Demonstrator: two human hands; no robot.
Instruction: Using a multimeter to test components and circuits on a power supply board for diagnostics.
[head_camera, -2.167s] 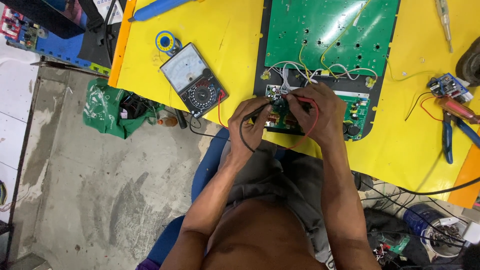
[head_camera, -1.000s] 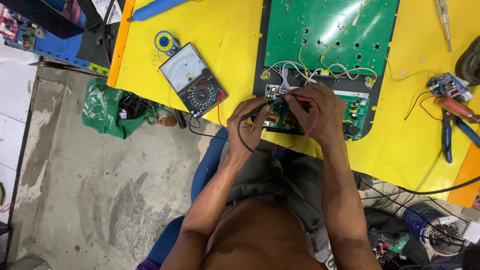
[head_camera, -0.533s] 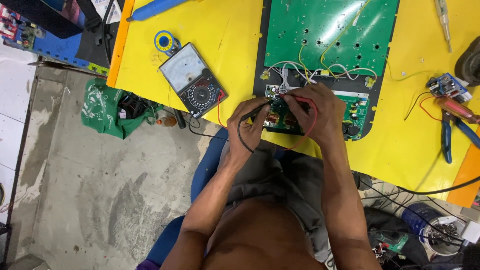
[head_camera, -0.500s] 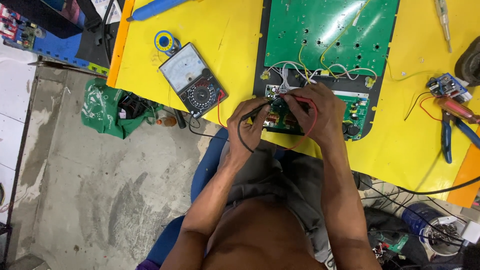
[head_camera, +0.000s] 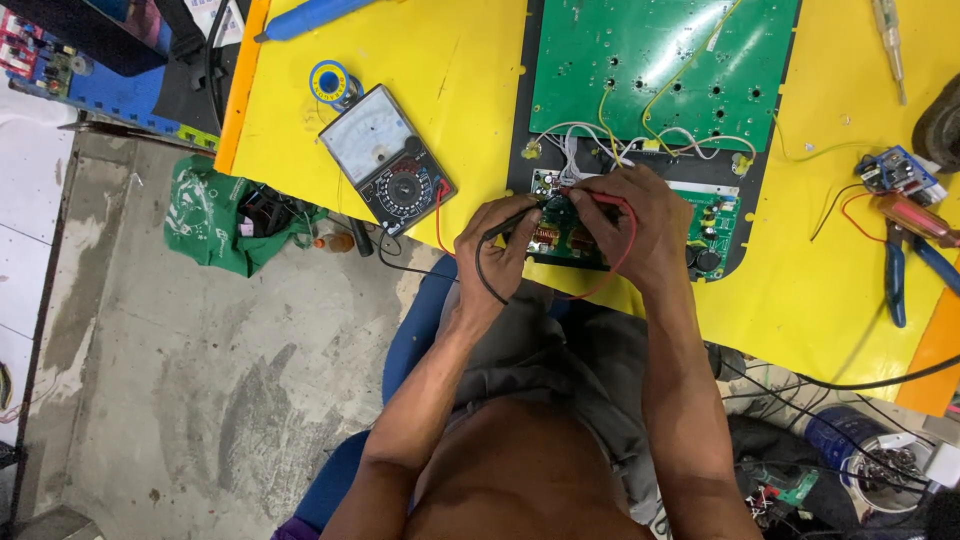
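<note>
Left hand (head_camera: 497, 243) pinched shut on the black probe (head_camera: 508, 225), tip aimed right onto the small circuit board (head_camera: 565, 235) lying under both hands at the near edge of the yellow table (head_camera: 470, 90). Right hand (head_camera: 630, 225) closed on the red probe (head_camera: 595, 199), tip pointing left toward the board's top edge. Red and black leads loop below the wrists back to the meter (head_camera: 386, 158), up-left of the left hand. Big green board (head_camera: 660, 60) just beyond the fingers, pliers (head_camera: 905, 265) well off to the right. Probes look light, stiff and thin, best pinched mid-barrel like a pen. Board seems light but fragile, take it by the edges, not the parts.
</note>
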